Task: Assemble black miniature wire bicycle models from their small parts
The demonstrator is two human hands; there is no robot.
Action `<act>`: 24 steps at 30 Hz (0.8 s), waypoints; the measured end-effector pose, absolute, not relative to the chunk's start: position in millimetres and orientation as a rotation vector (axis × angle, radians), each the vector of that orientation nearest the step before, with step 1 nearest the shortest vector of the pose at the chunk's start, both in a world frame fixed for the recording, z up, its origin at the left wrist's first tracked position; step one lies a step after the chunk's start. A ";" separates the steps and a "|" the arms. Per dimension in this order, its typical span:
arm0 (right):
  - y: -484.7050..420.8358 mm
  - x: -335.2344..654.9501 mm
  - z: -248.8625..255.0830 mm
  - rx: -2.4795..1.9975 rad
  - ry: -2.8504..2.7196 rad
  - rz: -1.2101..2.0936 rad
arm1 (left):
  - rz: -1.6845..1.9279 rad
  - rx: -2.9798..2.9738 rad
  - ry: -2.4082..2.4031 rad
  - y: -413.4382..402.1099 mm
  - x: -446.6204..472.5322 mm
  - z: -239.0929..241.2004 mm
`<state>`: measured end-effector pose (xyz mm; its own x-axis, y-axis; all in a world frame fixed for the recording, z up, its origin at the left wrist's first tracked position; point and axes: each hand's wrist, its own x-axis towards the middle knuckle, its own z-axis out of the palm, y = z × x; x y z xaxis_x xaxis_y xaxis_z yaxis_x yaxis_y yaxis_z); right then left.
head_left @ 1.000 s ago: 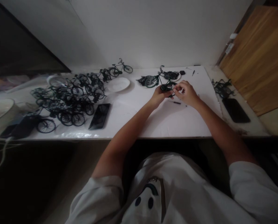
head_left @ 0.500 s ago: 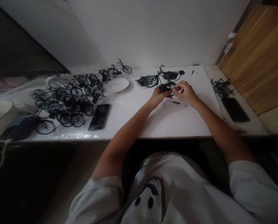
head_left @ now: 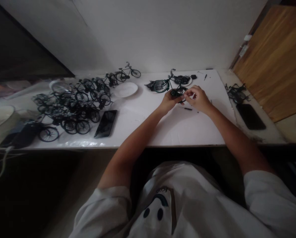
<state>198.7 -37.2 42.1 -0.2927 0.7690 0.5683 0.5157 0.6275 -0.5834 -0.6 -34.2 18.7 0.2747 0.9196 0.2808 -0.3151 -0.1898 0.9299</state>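
A dark miniature bicycle (head_left: 162, 86) is held over the white board, its handlebar pointing up and away from me. My left hand (head_left: 169, 101) is closed around its near wheel end, thumb along the wheel. At that same wheel, the fingertips of my right hand (head_left: 196, 98) are pinched together; whatever they grip is too small to make out. Below the hands lies a thin dark screwdriver-like tool (head_left: 187, 108), partly in shadow. Behind the bicycle, a plate (head_left: 190, 81) bears a heap of dark parts.
Many finished-looking miniature bicycles (head_left: 82, 99) crowd the table's left, beside a white plate (head_left: 126, 89) and a phone (head_left: 105, 123). Another phone (head_left: 251, 116) and dark bicycle parts (head_left: 237, 93) lie right of the white board (head_left: 187, 132). A wooden panel (head_left: 274, 62) stands at right.
Almost nothing differs. Both hands stay at the bicycle's near wheel, and the view has shifted very slightly.
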 end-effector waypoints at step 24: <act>-19.4 216.4 16.0 -0.999 -2.405 0.473 | 1.543 1.355 0.907 -9.6 -3.7 4.5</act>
<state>216.4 -19.4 16.0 -0.6120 0.7297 0.3049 0.5600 0.6720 -0.4846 -3.7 -9.6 4.5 -0.0327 0.9330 0.3584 -0.1409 -0.3593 0.9225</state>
